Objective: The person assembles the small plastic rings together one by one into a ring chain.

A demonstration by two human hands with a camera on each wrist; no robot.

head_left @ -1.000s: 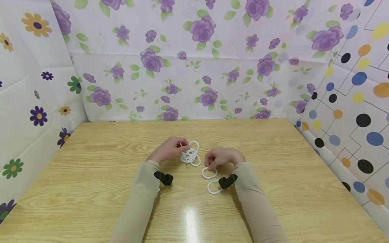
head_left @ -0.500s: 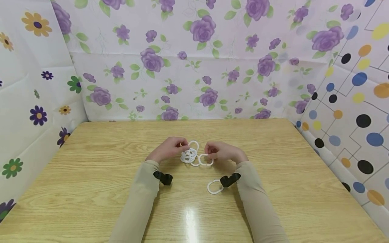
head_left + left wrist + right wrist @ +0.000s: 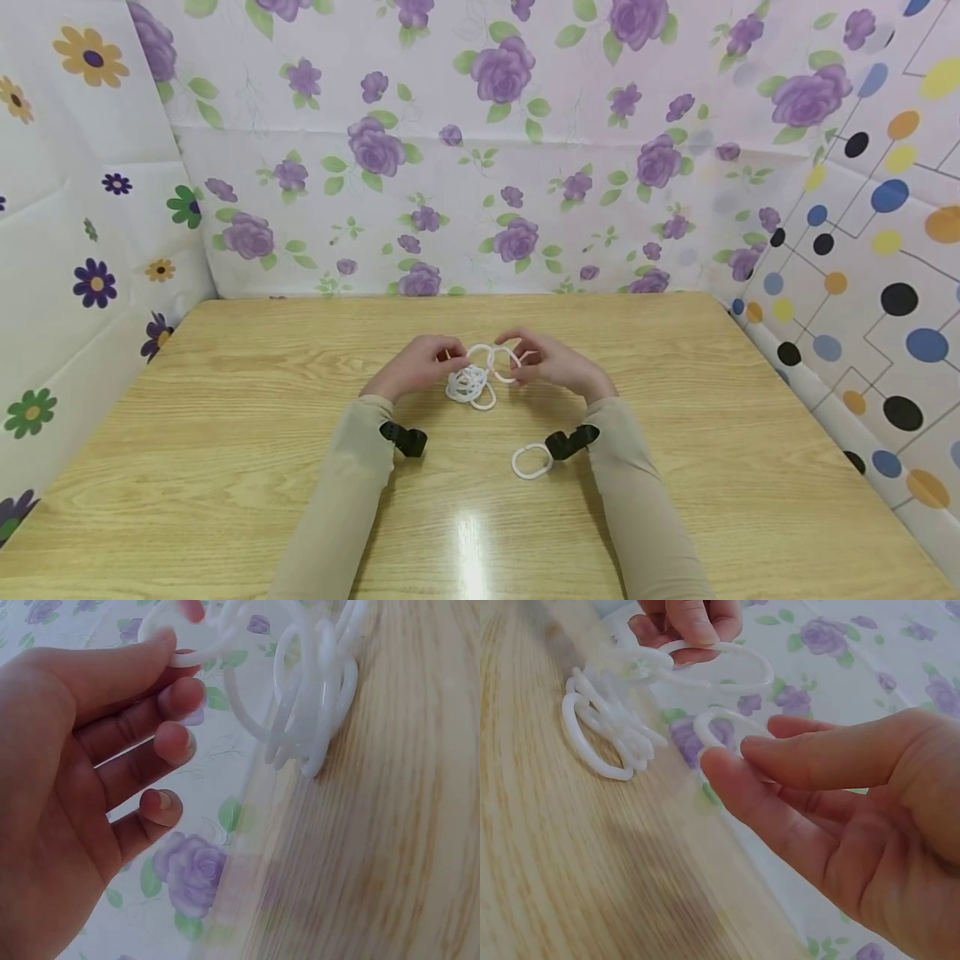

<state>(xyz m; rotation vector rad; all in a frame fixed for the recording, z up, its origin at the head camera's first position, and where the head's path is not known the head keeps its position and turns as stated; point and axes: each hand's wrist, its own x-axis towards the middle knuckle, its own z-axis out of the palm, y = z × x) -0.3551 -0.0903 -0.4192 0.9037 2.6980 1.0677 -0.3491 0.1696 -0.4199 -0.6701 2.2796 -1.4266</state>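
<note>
Right wrist view: left hand (image 3: 690,620) and right hand (image 3: 877,825) each pinch a ring (image 3: 718,712); I'd expect it light, stiff, slick, best held mid-side.

We seem to be in a makeshift filming booth, a sort of staged workstation. The wood-grain bench (image 3: 225,500) is walled in on three sides: a purple-rose sheet (image 3: 465,150) behind, creased from folding, a daisy-print sheet (image 3: 52,225) on the left and a polka-dot sheet (image 3: 862,242) on the right. We also see black wrist cameras (image 3: 405,439) being worn, which fits a recording set-up. What lies beyond the booth we cannot tell.
</note>
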